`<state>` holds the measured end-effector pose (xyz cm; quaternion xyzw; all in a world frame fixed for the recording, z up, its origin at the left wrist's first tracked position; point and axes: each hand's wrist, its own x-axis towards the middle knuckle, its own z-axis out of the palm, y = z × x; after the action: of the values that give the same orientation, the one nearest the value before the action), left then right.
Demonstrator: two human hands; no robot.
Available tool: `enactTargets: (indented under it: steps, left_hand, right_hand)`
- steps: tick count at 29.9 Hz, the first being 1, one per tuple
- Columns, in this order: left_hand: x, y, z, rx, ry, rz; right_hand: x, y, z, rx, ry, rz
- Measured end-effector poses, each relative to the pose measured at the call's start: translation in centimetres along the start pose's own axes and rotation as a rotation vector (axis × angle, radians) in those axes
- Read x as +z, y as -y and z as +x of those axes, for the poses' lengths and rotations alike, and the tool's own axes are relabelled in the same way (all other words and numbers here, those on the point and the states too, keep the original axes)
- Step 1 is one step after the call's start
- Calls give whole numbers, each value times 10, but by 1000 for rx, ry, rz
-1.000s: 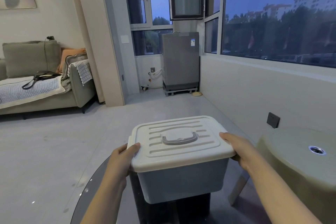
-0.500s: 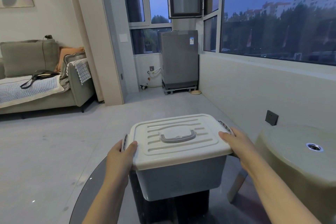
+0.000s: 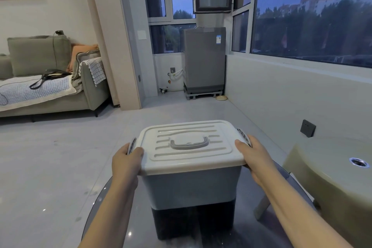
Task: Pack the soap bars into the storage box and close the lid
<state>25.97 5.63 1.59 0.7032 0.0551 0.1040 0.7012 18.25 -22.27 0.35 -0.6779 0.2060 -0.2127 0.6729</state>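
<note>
A grey storage box stands on a round dark glass table, with its white ribbed lid on top and a grey carry handle lying flat in the middle. My left hand presses on the lid's left edge, fingers over the grey left side latch. On the opposite edge, my right hand covers the right side latch. Both latches stick out from the lid. No soap bars are visible; the box's inside is hidden.
A pale green round stool or table with a metal ring stands at the right. A low wall with a dark socket runs along the right. A grey washing machine stands at the back, a sofa at the left.
The two side latches, not seen one second ago, now stick out at the lid's ends. Both hands have shifted onto them. The box has stayed in place.
</note>
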Motion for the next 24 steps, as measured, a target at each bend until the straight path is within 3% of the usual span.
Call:
enactTargets:
  steps: [24]
  left_hand:
    - [9, -3, 54, 48, 55, 220]
  right_hand:
    - [37, 24, 27, -8, 37, -219]
